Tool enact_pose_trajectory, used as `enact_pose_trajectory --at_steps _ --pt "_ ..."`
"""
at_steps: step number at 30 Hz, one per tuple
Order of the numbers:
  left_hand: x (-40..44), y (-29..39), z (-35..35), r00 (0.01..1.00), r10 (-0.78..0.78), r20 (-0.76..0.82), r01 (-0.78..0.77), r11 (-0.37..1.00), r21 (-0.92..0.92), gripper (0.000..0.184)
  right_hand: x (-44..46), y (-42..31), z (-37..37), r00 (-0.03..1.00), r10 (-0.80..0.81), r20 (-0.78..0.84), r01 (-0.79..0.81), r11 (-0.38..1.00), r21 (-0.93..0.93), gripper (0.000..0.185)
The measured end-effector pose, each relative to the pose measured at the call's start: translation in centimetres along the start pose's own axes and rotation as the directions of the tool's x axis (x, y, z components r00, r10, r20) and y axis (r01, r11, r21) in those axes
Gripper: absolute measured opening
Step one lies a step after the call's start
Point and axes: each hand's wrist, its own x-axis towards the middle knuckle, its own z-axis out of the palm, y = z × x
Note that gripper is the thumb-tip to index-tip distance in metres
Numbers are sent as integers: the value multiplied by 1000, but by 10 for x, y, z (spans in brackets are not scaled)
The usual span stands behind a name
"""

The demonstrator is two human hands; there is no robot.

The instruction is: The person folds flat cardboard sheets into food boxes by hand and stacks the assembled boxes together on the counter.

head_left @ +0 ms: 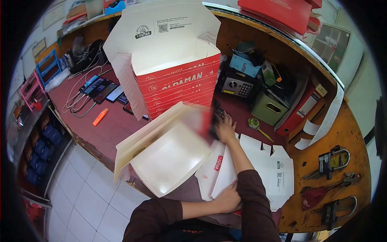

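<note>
L hand (pixel 227 200) on flat cartons (pixel 258 154); R hand (pixel 224 127) at blurred dk item (pixel 215 123) nr open box (pixel 171 157).

The worktop (pixel 117 137) is coloured dull maroon, with brown wood shown at its right end. Toward its far edge, the stacked boxes (pixel 177 94) are printed red outside with white lettering and left white inside. At the near edge, the flat cardboard (pixel 262 159) is coloured white, marked with small black print. By the left edge, a marker (pixel 100 117) is coloured bright orange. The sleeves (pixel 157 213) are dyed dark brown.
</note>
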Motion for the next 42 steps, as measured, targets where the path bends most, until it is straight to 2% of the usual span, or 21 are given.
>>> enact_pose_trajectory --at_steps 2,4,6,15,19,20,22,24,25,27,29,30,31,32,33,35,37,38,39,41,42 --pt "0 1 -1 1000 -8 9 8 1000 2 39 0 3 -1 997 20 -71 -10 990 141 62" --pt "0 2 -2 1000 -15 22 15 1000 2 39 1 5 1 998 19 -67 -10 990 138 64" --pt "0 3 -5 983 -67 170 76 996 -46 47 1 6 2 998 19 -66 -10 990 137 66" --pt "1 6 -15 996 -13 86 7 998 68 44 -12 -11 -27 999 -49 6 49 995 92 88" --pt "5 13 -38 973 -25 228 23 1000 15 45 -4 -7 -23 929 67 -363 -76 997 -11 72" --pt "4 12 -29 978 -45 203 38 999 38 46 -2 -3 -25 871 74 -486 -91 996 -12 65" --pt "4 9 -15 983 -53 177 44 997 56 47 -7 2 -44 841 83 -534 -58 996 63 62" --pt "4 11 -7 998 34 -55 -23 981 193 44 -28 -2 -74 776 102 -623 -23 991 134 50" --pt "4 13 -5 998 47 -49 -38 982 184 44 -41 -1 -89 772 113 -625 -39 991 131 50" --pt "9 15 -14 990 86 113 -97 991 89 38 -73 3 -123 825 -70 -560 320 876 361 37" --pt "14 18 -29 997 72 11 -73 993 90 29 -132 -20 -170 888 -158 -431 398 734 551 22" --pt "16 18 -36 994 44 -99 -34 994 104 21 -167 -29 -192 916 -246 -317 392 717 576 17" --pt "17 15 -37 983 -113 -143 101 991 -88 19 -203 -32 -207 920 -342 -190 380 664 644 12" --pt "22 26 -66 930 -236 -282 97 897 -431 13 -236 -38 -226 872 -480 -101 414 611 674 7" --pt "30 15 -50 864 -303 -402 197 938 -284 9 -262 -40 -232 839 -543 26 344 568 748 6" --pt "38 21 -72 747 -452 -487 156 832 -532 17 -302 -38 -216 779 -613 131 278 525 804 14" --pt "44 23 -64 679 -557 -478 31 673 -739 19 -320 -27 -192 858 -356 370 -22 694 719 22" --pt "46 26 -61 661 -589 -465 -16 609 -793 20 -323 -23 -172 894 -127 430 -240 674 698 31" --pt "47 35 -63 654 -557 -512 -84 619 -781 20 -325 -8 -143 960 -58 273 -179 623 762 33" --pt "47 56 -70 660 -509 -553 -156 627 -763 23 -329 -12 -134 950 245 196 -237 149 960 27" --pt "45 68 -76 748 -540 -386 -146 435 -889 26 -332 -7 -131 949 256 184 -225 142 964 27"
